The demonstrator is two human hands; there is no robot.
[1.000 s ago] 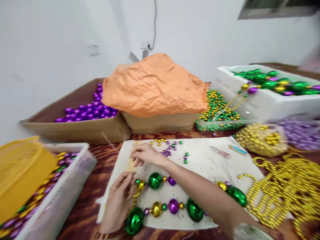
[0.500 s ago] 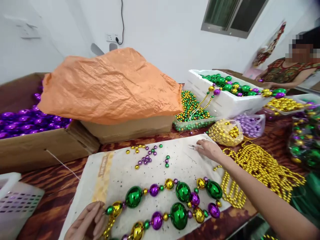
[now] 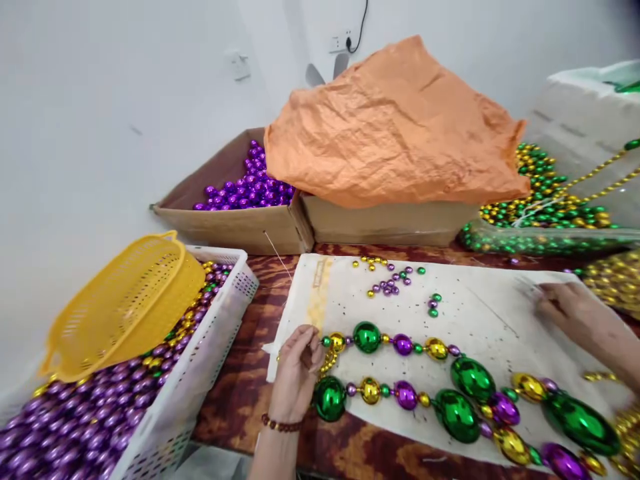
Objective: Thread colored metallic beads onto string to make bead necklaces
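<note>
A necklace of large green, purple and gold beads (image 3: 367,337) lies in a long loop on a white cloth (image 3: 450,300). At its left end my left hand (image 3: 300,357) is closed, thumb and fingers pinched beside a small green bead; what they grip is too small to make out. A strand of small gold beads hangs close to those fingers. Over the cloth's right side, my right hand (image 3: 565,303) has its fingers closed round a blurred metal tool (image 3: 526,287), perhaps tweezers or small scissors. Small loose purple beads (image 3: 387,287) lie near the cloth's back edge.
At left, a white crate (image 3: 220,347) of small beads holds a yellow basket (image 3: 120,307). Behind are a cardboard box (image 3: 240,227) of purple beads and an orange sheet (image 3: 390,133) over another box. A clear tray (image 3: 540,240) of beads and a white foam box (image 3: 585,120) stand at right.
The view has swung left, bringing the crate and yellow basket into sight; the other person is out of view. Both hands keep about the same places over the cloth.
</note>
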